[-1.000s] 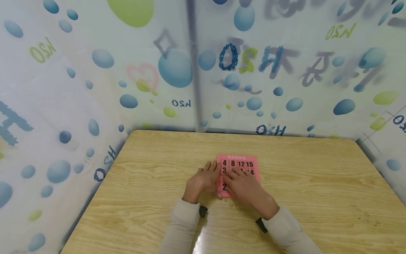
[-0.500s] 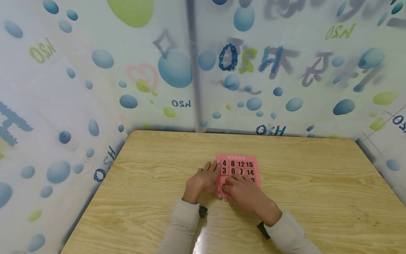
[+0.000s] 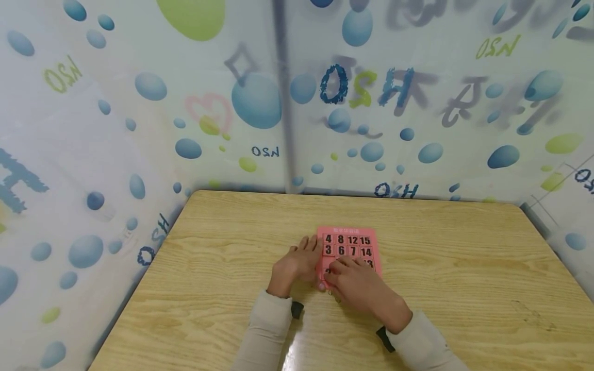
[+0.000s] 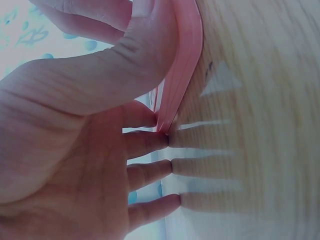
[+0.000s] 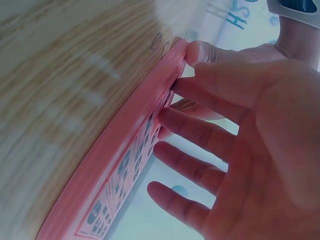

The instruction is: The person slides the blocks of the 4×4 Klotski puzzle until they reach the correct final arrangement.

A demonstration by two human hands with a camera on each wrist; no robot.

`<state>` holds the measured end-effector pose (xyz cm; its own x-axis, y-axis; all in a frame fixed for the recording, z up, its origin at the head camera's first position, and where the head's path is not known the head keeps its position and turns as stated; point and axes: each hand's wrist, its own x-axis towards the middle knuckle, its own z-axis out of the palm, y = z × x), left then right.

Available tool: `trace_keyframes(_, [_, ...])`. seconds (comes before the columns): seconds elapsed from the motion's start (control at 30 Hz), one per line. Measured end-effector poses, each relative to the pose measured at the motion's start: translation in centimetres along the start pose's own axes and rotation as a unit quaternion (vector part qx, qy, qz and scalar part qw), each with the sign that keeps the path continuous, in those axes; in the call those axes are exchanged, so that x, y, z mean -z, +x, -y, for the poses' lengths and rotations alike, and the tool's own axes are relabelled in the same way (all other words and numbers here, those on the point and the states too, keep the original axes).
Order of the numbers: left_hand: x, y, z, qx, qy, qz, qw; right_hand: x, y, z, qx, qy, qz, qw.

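Observation:
A flat pink sliding number puzzle lies on the wooden table, its top rows reading 4, 8, 12, 15 and 3, 6, 7, 14. My left hand steadies its left side; in the left wrist view, that thumb lies against the puzzle's edge while the other fingers stretch out straight, tips on the table. My right hand is over the lower rows and hides most of them. From the right wrist, the index and middle fingertips touch the puzzle's face, with the other fingers extended and apart.
The wood-grain table reaches back to a wall covering printed with blue and green bubbles. Another printed panel stands along the left edge. Small marks show on the table at right.
My right hand has drawn back toward me over the puzzle, uncovering the 6, 7 and 14 and part of the row below. The left hand and the puzzle have stayed in place.

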<state>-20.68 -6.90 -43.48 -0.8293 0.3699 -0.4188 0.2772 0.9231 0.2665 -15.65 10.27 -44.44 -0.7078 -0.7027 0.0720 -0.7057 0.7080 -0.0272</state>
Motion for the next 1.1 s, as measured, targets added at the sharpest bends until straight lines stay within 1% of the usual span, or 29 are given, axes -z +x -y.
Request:
trace_keyframes(0.13, [0.0, 0.0, 0.02, 0.001, -0.001, 0.001, 1.0, 0.0, -0.08, 0.19, -0.008, -0.007, 0.003, 0.9999])
trace_keyframes(0.27, [-0.01, 0.02, 0.03, -0.003, -0.001, -0.002, 1.0, -0.17, -0.17, 0.35, -0.017, -0.003, 0.001, 0.9999])
trace_keyframes(0.57, [-0.08, 0.19, 0.13, -0.006, -0.002, 0.001, 1.0, -0.13, -0.32, 0.64, -0.011, -0.013, -0.007, 0.9998])
trace_keyframes(0.9, [0.01, 0.16, 0.09, -0.004, 0.0, 0.001, 1.0, -0.05, -0.39, 0.59, -0.026, -0.004, 0.014, 0.9995])
trace_keyframes(1.1, [0.01, -0.04, 0.13, -0.007, -0.005, 0.0, 1.0, -0.22, -0.39, 0.44, -0.031, 0.003, 0.017, 0.9994])
